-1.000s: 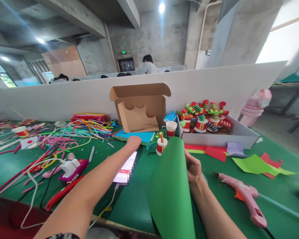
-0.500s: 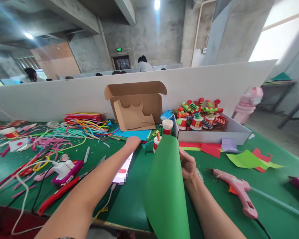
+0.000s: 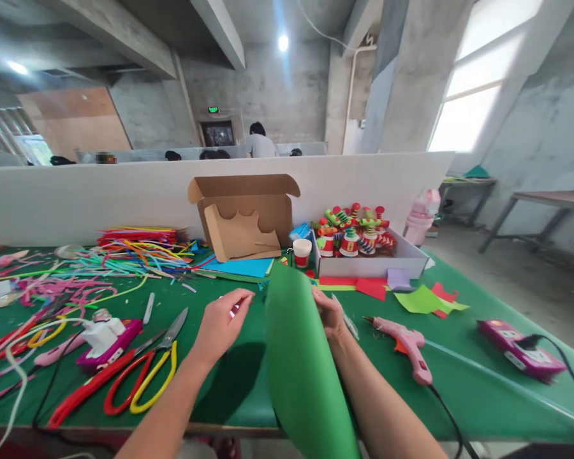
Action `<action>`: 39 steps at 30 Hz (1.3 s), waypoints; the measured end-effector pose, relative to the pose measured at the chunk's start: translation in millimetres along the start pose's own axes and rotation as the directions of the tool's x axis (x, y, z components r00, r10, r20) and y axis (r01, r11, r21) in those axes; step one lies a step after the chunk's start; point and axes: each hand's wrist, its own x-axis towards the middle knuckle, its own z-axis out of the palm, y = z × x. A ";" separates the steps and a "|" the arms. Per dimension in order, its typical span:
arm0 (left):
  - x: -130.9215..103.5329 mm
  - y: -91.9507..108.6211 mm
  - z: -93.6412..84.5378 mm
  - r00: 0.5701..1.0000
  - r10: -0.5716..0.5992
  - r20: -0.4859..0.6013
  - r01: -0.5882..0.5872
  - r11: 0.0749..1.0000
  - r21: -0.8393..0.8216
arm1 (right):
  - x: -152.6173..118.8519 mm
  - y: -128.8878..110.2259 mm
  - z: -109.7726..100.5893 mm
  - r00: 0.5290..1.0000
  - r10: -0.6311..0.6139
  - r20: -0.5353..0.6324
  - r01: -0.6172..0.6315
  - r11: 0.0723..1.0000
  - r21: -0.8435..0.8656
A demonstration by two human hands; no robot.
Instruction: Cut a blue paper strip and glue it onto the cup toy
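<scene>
My right hand (image 3: 331,312) grips the right edge of a large green paper sheet (image 3: 299,363), which stands curved in front of me and hangs past the table's front edge. To its left, my left hand (image 3: 224,322) hovers low over the table with thumb and fingers pinched together; whatever lies in the pinch is too small to make out. A sliver of bright phone screen (image 3: 234,311) shows through the gap between the fingers, the rest hidden by the hand and forearm. Behind the sheet stands a red and white paper cup (image 3: 301,252).
Left lie scissors (image 3: 165,363), a power strip (image 3: 109,347) and many pipe cleaners (image 3: 129,255). Behind are an open cardboard box (image 3: 249,217) and a white box (image 3: 377,266) of cup figures. On the right are paper scraps (image 3: 418,299), a pink glue gun (image 3: 404,341) and another power strip (image 3: 521,350).
My left hand has drawn back toward me from beside the blue paper, its fingers now pinched. The right hand still holds the green sheet. The view has turned right, revealing the scissors handles.
</scene>
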 end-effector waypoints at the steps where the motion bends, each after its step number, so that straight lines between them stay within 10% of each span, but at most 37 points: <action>1: -8.9 3.8 2.4 0.997 -0.056 -0.048 0.048 0.989 -0.140 | -2.0 2.4 5.7 0.999 0.018 0.037 -0.017 1.000 -0.010; 6: -25.4 24.7 8.6 0.969 -0.238 0.064 0.226 0.754 -0.617 | -26.4 5.5 40.6 0.958 0.207 0.198 -0.171 0.968 -0.184; 13: -48.3 36.0 -2.3 0.881 -0.018 0.472 0.441 0.388 -0.809 | -95.1 -18.2 61.6 0.913 0.366 0.181 -0.261 0.865 -0.428; 18: -76.7 41.7 -3.2 0.790 0.109 0.604 0.526 0.386 -0.758 | -136.9 -27.6 43.2 0.977 0.210 -0.048 -0.208 0.862 -0.462; 24: -87.0 49.8 -1.7 0.659 -0.009 0.752 0.660 0.486 -0.572 | -151.2 -31.2 21.9 0.987 0.032 -0.158 -0.106 0.869 -0.484; 39: -50.5 18.4 25.4 0.824 -0.374 0.426 0.544 0.310 -0.780 | -134.0 -10.8 3.7 0.898 -0.020 -0.439 -0.204 0.866 -0.456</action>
